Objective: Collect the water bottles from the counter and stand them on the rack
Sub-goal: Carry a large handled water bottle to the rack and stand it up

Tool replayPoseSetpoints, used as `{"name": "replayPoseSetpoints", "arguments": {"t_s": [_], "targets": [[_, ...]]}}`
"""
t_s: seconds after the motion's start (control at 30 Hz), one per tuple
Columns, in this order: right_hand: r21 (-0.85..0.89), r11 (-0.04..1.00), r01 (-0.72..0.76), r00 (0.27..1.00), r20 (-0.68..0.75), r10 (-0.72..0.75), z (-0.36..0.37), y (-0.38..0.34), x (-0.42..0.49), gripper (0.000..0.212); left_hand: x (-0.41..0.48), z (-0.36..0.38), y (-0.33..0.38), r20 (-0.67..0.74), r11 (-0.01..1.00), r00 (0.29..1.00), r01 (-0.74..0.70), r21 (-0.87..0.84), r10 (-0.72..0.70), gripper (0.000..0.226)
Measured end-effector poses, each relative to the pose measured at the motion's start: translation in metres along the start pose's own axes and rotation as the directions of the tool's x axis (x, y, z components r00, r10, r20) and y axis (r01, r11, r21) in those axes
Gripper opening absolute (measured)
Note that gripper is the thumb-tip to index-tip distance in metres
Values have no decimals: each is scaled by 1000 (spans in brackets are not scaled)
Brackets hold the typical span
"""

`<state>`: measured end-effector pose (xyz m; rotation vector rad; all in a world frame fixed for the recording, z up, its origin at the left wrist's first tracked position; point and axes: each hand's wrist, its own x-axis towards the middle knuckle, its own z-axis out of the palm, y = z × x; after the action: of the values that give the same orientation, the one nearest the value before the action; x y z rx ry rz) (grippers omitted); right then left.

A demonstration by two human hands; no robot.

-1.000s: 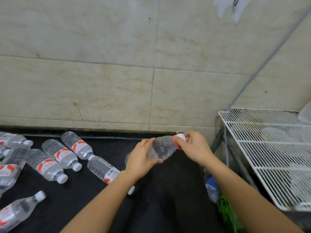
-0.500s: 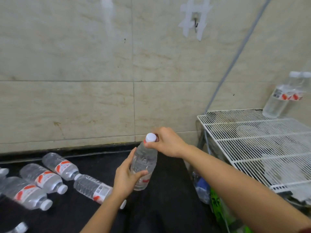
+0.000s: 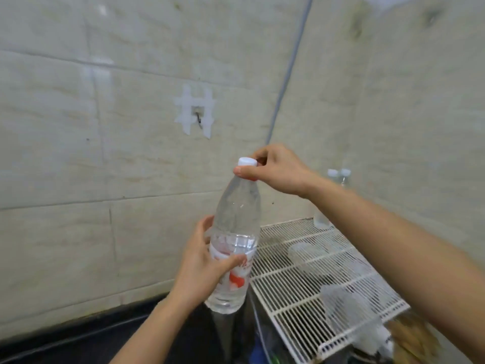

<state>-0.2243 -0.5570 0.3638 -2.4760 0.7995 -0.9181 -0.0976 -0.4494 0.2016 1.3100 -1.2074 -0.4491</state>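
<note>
A clear water bottle [image 3: 237, 222] with a white cap and red-and-white label is held upright in the air, left of the white wire rack [image 3: 296, 292]. My left hand [image 3: 202, 269] wraps around its lower body at the label. My right hand [image 3: 275, 169] pinches the neck just under the cap. Two more bottles [image 3: 338, 177] stand at the rack's far corner, mostly hidden behind my right forearm. The bottles lying on the counter are out of view.
The black counter [image 3: 78, 342] edge shows at bottom left. Tiled walls meet in a corner with a grey pipe [image 3: 286, 74] running down it. A taped hook [image 3: 195, 111] sits on the wall. Blurred items lie under the rack.
The bottle has gone from lying sideways to upright and risen, carried right toward the rack by both hands. The view swung up and right, so the counter bottles left the frame.
</note>
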Motion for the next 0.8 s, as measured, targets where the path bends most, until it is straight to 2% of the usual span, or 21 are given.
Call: {"name": "replayPoseSetpoints", "arguments": {"t_s": [0.13,0.27,0.37,0.5,0.63,0.8], "targets": [[-4,1000,21,995,-99,-22,-64,44,21,39,51,64,27,-10,997,998,-62,-42,61,76],[-90,994,61,992,-108,-71,-107,101,49,41,95,139,25,-67,996,997,-44,-75,39,71],[-166,984,61,993,-89,-77,-118,150,70,47,120,194,12,-150,996,988,24,-88,-37,68],[-199,979,53,996,-54,-65,-127,213,91,50,152,257,-10,-279,972,933,205,-114,-230,71],[-186,983,-7,999,-38,0,-131,263,108,48,182,295,-25,-285,950,910,264,-166,-302,68],[-157,987,-43,999,-35,38,-127,308,131,40,211,319,-42,-285,942,899,301,-148,-332,66]]}}
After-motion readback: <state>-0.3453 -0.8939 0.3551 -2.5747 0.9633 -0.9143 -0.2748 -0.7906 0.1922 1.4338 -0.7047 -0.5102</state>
